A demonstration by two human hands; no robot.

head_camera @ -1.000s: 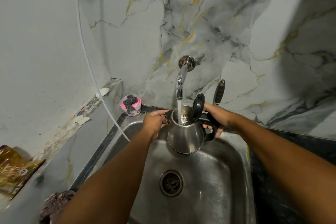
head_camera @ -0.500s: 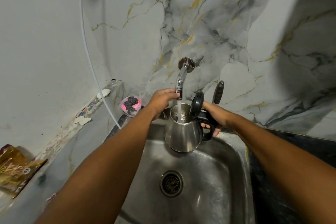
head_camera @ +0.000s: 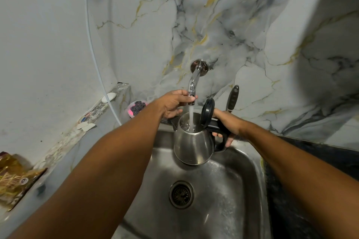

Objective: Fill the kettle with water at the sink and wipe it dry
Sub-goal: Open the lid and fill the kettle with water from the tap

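Pouring from a wall-mounted chrome tap (head_camera: 193, 83), a stream of water (head_camera: 191, 118) falls straight into a stainless steel kettle (head_camera: 193, 145) held above the metal sink (head_camera: 242, 190), its black lid (head_camera: 207, 111) flipped upright. The right hand (head_camera: 226, 125) is wrapped around the kettle's black handle (head_camera: 219, 132), bearing its weight. The left hand (head_camera: 173, 104) is closed on the spout end of the tap, fingers curled about it. A drain (head_camera: 181, 194) sits below in the basin, and a pink tub with a dark scrubber (head_camera: 136, 107) rests at the back-left corner.
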